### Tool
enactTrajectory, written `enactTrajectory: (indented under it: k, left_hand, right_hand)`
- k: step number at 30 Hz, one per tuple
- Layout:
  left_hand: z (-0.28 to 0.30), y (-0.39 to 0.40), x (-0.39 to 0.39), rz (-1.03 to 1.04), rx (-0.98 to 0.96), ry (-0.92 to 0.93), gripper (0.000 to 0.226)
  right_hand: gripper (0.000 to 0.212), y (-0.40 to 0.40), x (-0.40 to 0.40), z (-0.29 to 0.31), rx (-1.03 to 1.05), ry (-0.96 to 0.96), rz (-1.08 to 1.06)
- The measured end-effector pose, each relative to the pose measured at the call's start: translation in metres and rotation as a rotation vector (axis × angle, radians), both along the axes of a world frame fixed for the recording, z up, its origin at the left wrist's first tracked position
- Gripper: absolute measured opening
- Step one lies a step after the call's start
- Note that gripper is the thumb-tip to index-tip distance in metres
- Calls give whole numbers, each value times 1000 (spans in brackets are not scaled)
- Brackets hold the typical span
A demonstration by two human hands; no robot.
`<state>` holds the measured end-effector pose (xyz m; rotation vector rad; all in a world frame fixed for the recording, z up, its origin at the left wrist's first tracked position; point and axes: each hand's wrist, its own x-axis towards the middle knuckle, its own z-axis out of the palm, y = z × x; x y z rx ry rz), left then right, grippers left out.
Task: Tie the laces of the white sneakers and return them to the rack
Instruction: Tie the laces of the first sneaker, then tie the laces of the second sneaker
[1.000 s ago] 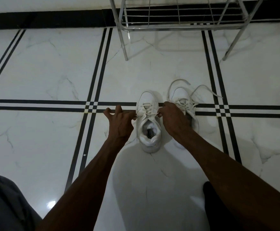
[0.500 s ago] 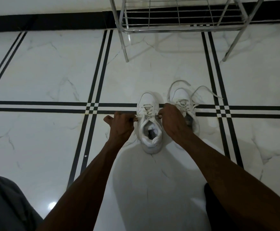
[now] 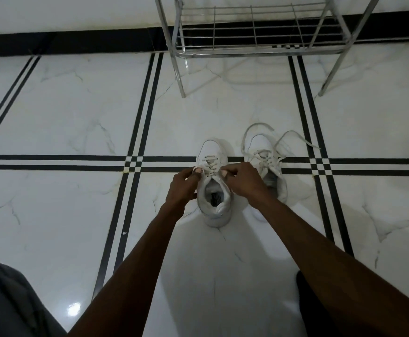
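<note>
Two white sneakers stand side by side on the marble floor, toes pointing away from me. The left sneaker (image 3: 212,203) is between my hands. My left hand (image 3: 182,184) pinches its lace at the left of the tongue, and my right hand (image 3: 243,178) pinches the lace at the right. The right sneaker (image 3: 262,147) is partly hidden behind my right hand; its untied laces (image 3: 293,139) lie spread loose on the floor.
A chrome wire shoe rack (image 3: 254,48) stands beyond the sneakers against the wall, its lowest shelf bare. The white floor (image 3: 77,117) carries black stripe lines. My grey-clad knee (image 3: 6,300) shows at the bottom left.
Both hands have drawn closer to the left sneaker's tongue, the left hand moving right and closing its fingers on the lace. The camera has tilted slightly.
</note>
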<state>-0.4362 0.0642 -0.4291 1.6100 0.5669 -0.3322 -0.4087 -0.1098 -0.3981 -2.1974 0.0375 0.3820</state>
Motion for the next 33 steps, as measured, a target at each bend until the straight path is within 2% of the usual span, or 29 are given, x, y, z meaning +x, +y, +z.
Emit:
enactTrajectory:
  k: [4,10,12,14,16,18,20,23,25,26,28,30,32,33]
  left_hand:
    - [3,15,4,26,133,-24,39]
    - [17,20,5,-30,235,-62,40]
    - [24,10,5,-58,414,-128,36]
    - [33,-5,7,-52,701,-200,44]
    - [36,-24,15,-73,829,-373,43]
    - [38,-52,23,-169,736,-481,26]
    - [40,-84,26,-281,618,-441,18]
    - [30,-117,29,-345,540,-302,22]
    - [19,-129,30,-290,477,-218,39]
    - [17,-133,30,-243,439,-177,45]
    - [15,-141,32,-150,383,-144,48]
    - [14,-145,35,-133,388,-177,45]
    - [16,-147,36,-151,392,-214,44]
    - [17,-148,38,-148,387,-234,41]
  right_hand:
    - [24,14,-1,-8,163,68,-35]
    - [28,16,1,-9,134,56,0]
    - [25,7,3,-4,86,10,-1]
    - [20,-6,9,1,87,-40,-48]
    - [15,-22,16,10,121,-55,-123]
    - [12,-44,20,20,130,-84,-203]
    - [11,-68,20,26,86,-117,-270]
    - [14,-97,17,23,-99,-129,-294]
    - [31,-109,12,14,-158,-113,-335]
    - [35,-113,9,10,-156,-94,-366]
    - [32,-116,6,6,-124,-65,-425]
    - [29,-116,6,3,-54,2,-444]
    - [39,-115,7,1,39,66,-405]
    - [38,-114,8,-2,83,64,-382]
